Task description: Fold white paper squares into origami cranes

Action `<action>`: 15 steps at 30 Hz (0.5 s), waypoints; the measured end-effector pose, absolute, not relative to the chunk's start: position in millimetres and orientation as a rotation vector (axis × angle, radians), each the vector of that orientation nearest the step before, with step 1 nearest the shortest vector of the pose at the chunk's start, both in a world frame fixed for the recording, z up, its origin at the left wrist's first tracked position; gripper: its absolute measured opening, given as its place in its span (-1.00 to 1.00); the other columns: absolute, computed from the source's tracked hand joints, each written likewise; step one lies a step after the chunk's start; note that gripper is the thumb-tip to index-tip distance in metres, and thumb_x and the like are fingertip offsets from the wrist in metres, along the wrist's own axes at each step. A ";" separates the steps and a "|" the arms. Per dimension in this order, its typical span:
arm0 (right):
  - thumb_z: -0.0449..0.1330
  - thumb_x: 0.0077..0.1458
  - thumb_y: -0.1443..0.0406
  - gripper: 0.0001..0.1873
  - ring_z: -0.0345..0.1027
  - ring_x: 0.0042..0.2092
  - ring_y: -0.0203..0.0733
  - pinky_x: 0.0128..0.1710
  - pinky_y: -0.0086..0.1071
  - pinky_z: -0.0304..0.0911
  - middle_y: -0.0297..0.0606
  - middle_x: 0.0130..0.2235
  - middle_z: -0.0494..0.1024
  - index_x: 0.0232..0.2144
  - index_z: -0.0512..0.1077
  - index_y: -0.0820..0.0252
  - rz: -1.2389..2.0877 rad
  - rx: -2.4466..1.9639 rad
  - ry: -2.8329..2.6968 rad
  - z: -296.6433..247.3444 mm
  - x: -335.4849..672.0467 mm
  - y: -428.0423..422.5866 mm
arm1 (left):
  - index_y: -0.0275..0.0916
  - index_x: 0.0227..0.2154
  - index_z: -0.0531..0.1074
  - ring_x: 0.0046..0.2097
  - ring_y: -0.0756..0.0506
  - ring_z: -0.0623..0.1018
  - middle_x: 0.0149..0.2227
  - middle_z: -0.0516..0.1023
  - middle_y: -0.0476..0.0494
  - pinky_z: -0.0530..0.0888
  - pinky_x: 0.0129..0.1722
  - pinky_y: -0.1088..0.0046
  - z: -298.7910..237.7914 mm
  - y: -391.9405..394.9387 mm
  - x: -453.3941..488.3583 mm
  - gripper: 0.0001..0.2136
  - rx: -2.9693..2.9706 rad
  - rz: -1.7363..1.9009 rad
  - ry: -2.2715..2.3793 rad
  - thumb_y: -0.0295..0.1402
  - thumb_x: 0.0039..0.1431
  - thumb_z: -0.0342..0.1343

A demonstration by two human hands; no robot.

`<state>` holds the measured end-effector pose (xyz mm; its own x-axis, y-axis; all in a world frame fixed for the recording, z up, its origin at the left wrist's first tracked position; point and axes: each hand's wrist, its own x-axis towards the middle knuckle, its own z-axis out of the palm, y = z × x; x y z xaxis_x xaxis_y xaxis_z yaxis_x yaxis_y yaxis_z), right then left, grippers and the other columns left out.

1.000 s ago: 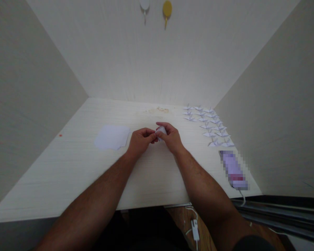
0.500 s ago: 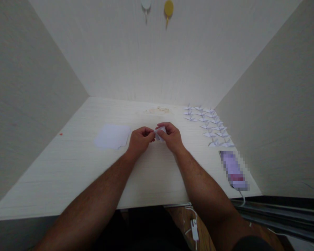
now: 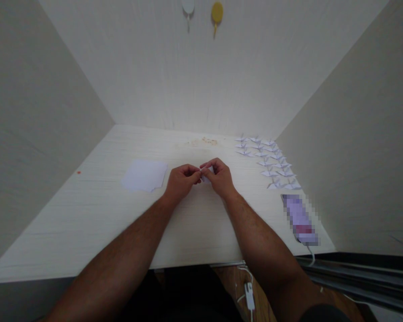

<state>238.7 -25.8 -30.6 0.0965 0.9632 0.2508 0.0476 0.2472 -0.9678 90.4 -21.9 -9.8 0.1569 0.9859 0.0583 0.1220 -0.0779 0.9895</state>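
A small folded piece of white paper [image 3: 206, 177] is pinched between both hands above the middle of the table, mostly covered by fingers. My left hand [image 3: 184, 181] grips its left edge between thumb and forefinger. My right hand [image 3: 218, 178] holds the other side, thumb pressed on the near face and fingers behind. To the left lies a stack of white paper sheets [image 3: 144, 174]. Several folded white paper cranes [image 3: 268, 172] stand in rows at the back right.
A phone [image 3: 298, 219], blurred out, lies at the right edge with a white cable attached. Brownish marks [image 3: 204, 141] spot the white table [image 3: 87, 228] near the back wall. Side walls rise left and right. Two hooks [image 3: 216, 13] hang on the back wall.
My right fingers and thumb have closed in towards my left fingertips, and less of the folded paper shows now. My left hand has shifted slightly to the right.
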 end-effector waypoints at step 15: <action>0.33 -0.07 0.21 -0.82 0.37 -0.33 -0.26 -0.29 -0.32 0.32 -0.34 -0.32 0.56 -0.44 0.39 0.10 1.012 -1.030 -1.199 -27.5 234.9 -26.4 | -0.26 -0.53 0.49 -0.53 0.03 0.44 -0.58 0.51 -0.03 0.37 -0.48 0.52 -10.7 -21.0 89.0 -0.81 1.512 1.113 1.210 -0.24 -0.02 0.26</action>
